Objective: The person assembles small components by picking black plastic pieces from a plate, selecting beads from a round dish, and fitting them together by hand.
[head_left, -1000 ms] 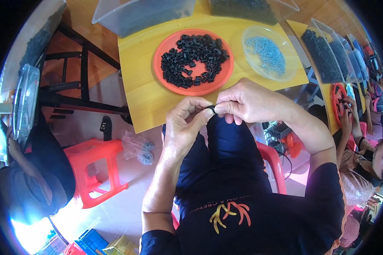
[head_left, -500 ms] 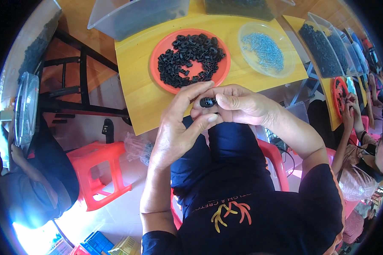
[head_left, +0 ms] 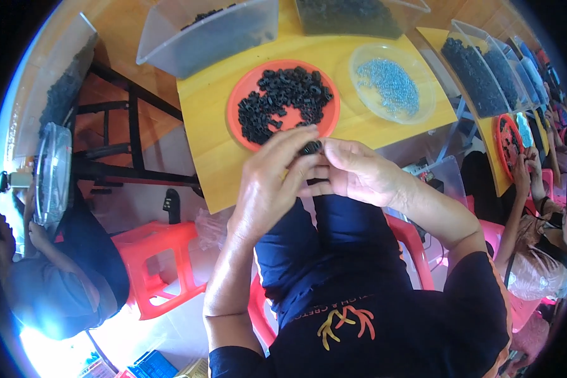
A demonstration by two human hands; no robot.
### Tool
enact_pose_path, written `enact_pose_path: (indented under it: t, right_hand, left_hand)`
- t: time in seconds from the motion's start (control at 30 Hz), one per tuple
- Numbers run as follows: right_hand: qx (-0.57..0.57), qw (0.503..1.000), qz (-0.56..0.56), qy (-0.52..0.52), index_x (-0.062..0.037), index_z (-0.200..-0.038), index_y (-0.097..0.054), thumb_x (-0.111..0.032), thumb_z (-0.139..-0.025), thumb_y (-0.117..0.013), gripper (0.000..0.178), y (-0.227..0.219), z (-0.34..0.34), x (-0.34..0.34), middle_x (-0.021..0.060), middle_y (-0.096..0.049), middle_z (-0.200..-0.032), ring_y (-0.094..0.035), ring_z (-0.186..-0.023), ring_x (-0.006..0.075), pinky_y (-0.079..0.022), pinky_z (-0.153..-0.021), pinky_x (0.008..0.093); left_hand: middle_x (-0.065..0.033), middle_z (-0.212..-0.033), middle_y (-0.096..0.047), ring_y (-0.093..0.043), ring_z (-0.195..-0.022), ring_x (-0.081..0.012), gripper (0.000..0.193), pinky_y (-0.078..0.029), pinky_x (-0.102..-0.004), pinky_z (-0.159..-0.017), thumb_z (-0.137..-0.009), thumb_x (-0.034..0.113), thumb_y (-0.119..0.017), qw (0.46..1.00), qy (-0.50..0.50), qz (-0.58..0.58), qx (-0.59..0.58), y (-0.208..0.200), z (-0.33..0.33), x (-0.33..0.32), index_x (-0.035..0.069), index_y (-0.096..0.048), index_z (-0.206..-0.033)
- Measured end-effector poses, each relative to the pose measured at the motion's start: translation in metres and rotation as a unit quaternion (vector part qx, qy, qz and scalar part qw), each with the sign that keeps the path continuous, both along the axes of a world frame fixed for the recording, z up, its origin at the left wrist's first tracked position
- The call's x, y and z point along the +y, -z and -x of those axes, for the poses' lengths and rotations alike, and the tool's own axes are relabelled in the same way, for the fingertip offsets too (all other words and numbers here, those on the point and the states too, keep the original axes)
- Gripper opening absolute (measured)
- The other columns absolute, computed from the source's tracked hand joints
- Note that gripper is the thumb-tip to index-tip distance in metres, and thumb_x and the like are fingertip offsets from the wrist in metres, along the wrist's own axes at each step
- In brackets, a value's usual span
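A small black ribbed plastic part (head_left: 310, 148) is between my two hands, just in front of the red plate's near edge. My left hand (head_left: 274, 173) pinches it between thumb and fingers. From the other side my right hand (head_left: 365, 171) meets it, the thumb bent against the part's right end. Whatever else the right fingertips hold is hidden. Beyond my hands stands a round red plate (head_left: 234, 104) with a heap of black plastic pieces (head_left: 293, 85). To its right is a clear round dish (head_left: 427, 94) of small pale-blue shiny pieces (head_left: 389, 87).
Clear bins (head_left: 211, 38) with black parts line the far side of the yellow table (head_left: 208, 160). A red stool (head_left: 157, 258) stands at the left. Other people sit on both sides; at the right, a person's hands (head_left: 526, 165) work over another red plate (head_left: 503, 135).
My left hand has turned and its fingers close more over the black part, which shows less. The view has shifted slightly. Both hands remain together in front of the plate.
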State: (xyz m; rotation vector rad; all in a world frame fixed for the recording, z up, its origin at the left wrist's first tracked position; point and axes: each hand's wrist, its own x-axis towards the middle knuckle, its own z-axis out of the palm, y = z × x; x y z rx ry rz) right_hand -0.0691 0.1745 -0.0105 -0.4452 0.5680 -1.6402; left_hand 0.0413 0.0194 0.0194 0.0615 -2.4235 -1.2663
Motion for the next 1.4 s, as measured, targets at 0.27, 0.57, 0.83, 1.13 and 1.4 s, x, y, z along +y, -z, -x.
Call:
enact_pose_path:
  t: [0.27, 0.57, 0.83, 1.13, 1.4]
  right_hand:
    - [0.202, 0.969, -0.136, 0.039, 0.0008, -0.118, -0.06, -0.025, -0.101, -0.051, 0.032, -0.013, 0.021, 0.04, 0.0122, -0.064, -0.113, -0.064, -0.101, 0.0169, -0.053, -0.09, 0.0324]
    - [0.589, 0.769, -0.196, 0.155, -0.0023, -0.1, -0.067, -0.015, -0.094, -0.063, 0.015, -0.017, 0.072, 0.083, 0.0031, -0.068, -0.091, -0.062, -0.079, 0.01, -0.05, -0.07, 0.0253]
    - [0.824, 0.467, -0.222, 0.231, -0.0038, -0.094, -0.066, -0.014, -0.086, -0.066, 0.013, -0.008, 0.164, 0.087, 0.0128, -0.066, -0.089, -0.064, -0.082, 0.0311, -0.05, -0.073, 0.0381]
    - [0.864, 0.405, -0.24, 0.18, -0.0084, -0.091, -0.067, -0.018, -0.086, -0.064, 0.012, 0.005, 0.174, 0.04, 0.0089, -0.061, -0.093, -0.064, -0.085, 0.0302, -0.049, -0.072, 0.0423]
    - [0.85, 0.471, -0.211, 0.104, -0.0083, -0.091, -0.068, -0.021, -0.084, -0.067, 0.015, -0.016, 0.172, 0.041, 0.0081, -0.061, -0.09, -0.064, -0.086, 0.0295, -0.049, -0.073, 0.0415]
  left_hand:
    - [-0.0077, -0.084, -0.069, -0.061, -0.073, -0.0123, 0.032, -0.049, -0.027, -0.067, -0.083, 0.025, -0.074, 0.967, -0.188, 0.143, 0.093, -0.065, 0.105, -0.145, 0.004, -0.072, -0.107]
    - [-0.0135, -0.105, -0.066, -0.063, -0.088, -0.0214, 0.038, -0.051, -0.0328, -0.079, -0.085, 0.022, -0.071, 0.942, -0.14, 0.298, 0.063, -0.066, 0.146, -0.177, 0.004, -0.065, -0.118]
    - [-0.011, -0.103, -0.063, -0.061, -0.085, -0.0205, 0.022, -0.05, -0.029, -0.069, -0.086, 0.005, -0.067, 0.981, -0.027, 0.192, -0.013, -0.017, 0.084, -0.039, 0.003, -0.065, -0.108]
    - [-0.0112, -0.109, -0.06, -0.062, -0.09, -0.0194, 0.024, -0.05, -0.0267, -0.068, -0.085, 0.0, -0.067, 0.99, -0.015, 0.12, -0.073, 0.001, 0.049, -0.017, 0.001, -0.065, -0.109]
    - [-0.0145, -0.108, -0.061, -0.063, -0.091, -0.0218, 0.021, -0.052, -0.0282, -0.07, -0.086, 0.0, -0.067, 0.988, -0.038, 0.125, -0.081, 0.009, 0.034, -0.007, -0.002, -0.065, -0.107]
